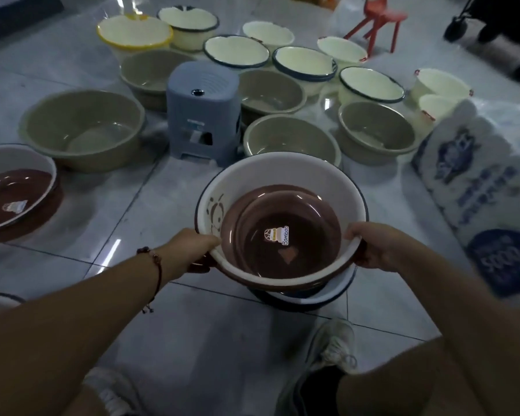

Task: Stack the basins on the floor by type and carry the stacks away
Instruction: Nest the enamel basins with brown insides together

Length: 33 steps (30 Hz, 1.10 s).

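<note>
Brown basin (282,235) between hands, left hand (192,250) and right hand (373,247) gripping opposite rims.

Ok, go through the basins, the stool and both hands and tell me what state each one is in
brown basin: held tilted by its rim, inside the panda basin
panda basin: upright on a dark-rimmed basin
left hand: fingers grip the brown basin's rim
right hand: fingers grip the opposite rim
olive basins: upright, on the floor
cream basins: upright, some nested
grey stool: standing upright
</note>
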Each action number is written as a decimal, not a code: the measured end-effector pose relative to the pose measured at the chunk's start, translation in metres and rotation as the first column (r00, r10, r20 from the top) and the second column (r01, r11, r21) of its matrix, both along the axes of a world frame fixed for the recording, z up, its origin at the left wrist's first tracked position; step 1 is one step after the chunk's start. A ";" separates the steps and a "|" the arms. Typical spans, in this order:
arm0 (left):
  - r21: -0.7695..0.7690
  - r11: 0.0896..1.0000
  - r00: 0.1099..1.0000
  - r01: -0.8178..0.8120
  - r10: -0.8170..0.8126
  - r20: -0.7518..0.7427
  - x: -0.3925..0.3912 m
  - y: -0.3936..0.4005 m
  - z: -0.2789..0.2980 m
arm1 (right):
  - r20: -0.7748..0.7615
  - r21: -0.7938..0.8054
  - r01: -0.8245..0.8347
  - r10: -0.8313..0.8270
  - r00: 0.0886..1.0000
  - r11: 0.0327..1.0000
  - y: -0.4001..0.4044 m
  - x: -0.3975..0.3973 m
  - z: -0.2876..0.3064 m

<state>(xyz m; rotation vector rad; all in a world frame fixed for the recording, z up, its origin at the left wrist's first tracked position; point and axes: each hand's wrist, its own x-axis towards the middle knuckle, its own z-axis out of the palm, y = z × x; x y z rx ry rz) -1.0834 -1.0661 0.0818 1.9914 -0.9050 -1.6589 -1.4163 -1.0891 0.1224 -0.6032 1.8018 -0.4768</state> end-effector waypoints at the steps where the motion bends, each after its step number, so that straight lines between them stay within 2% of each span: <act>1: -0.012 1.000 1.000 0.011 -0.011 0.001 -0.009 -0.003 -0.003 | -0.019 -0.003 0.025 -0.025 1.000 1.000 0.003 -0.005 -0.002; 10: 0.016 0.997 0.996 0.078 -0.078 -0.035 -0.078 -0.036 -0.045 | -0.205 -0.086 0.178 -0.192 0.960 0.980 -0.003 -0.063 -0.043; 15: 0.100 0.988 0.991 0.116 -0.121 0.052 -0.076 -0.040 -0.073 | -0.289 0.022 0.061 -0.052 0.956 0.998 -0.010 -0.057 -0.084; 19: 0.110 0.982 0.980 0.154 -0.166 0.113 -0.056 -0.041 -0.079 | -0.346 0.108 -0.065 0.099 0.933 0.992 -0.014 -0.039 -0.109; 23: 0.129 0.979 0.976 0.155 -0.172 0.134 -0.035 -0.032 -0.079 | -0.353 0.204 -0.094 0.163 0.921 0.974 -0.019 -0.018 -0.120; 29: 0.156 0.979 0.965 0.129 -0.160 0.206 0.024 -0.005 -0.076 | -0.333 0.212 -0.255 0.315 0.888 0.943 -0.028 0.036 -0.124; 33: 0.174 0.982 0.965 0.068 -0.109 0.238 0.074 0.028 -0.075 | -0.291 0.141 -0.359 0.385 0.876 0.923 -0.025 0.083 -0.127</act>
